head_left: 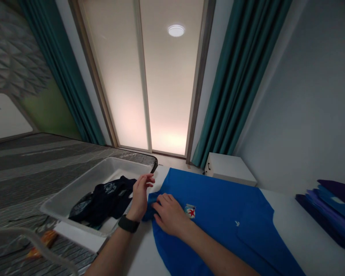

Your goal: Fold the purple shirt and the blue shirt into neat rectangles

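A blue shirt point(218, 222) with a small red-and-white emblem lies spread on the white table point(293, 226). My right hand point(170, 214) rests on its left part near the sleeve, fingers bent; whether they pinch the fabric is hard to see. Just left of the sleeve, my left hand point(140, 193), with a dark band on the wrist, is raised with its fingers apart and nothing in them.
To the left, a translucent bin point(80, 184) holds dark clothes point(106, 201), beside a grey-striped bed point(23, 168). Folded dark and purple clothes point(330, 214) are stacked at the right edge. A white cabinet point(231, 166) stands beyond the table.
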`<move>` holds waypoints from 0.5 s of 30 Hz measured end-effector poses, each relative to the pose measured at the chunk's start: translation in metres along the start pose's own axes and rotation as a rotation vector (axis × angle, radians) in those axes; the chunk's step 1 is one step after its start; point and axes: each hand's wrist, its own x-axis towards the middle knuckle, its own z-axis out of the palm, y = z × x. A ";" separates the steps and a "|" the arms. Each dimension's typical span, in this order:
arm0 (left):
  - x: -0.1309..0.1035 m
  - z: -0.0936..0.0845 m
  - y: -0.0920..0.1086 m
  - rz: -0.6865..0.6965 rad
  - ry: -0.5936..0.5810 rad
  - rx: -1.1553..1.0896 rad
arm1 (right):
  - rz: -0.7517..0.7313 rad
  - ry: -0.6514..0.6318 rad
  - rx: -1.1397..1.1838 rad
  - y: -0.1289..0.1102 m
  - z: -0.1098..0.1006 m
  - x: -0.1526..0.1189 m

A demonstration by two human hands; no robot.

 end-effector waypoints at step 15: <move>-0.004 0.004 0.008 0.015 -0.017 0.160 | 0.387 0.182 0.614 0.026 0.015 -0.004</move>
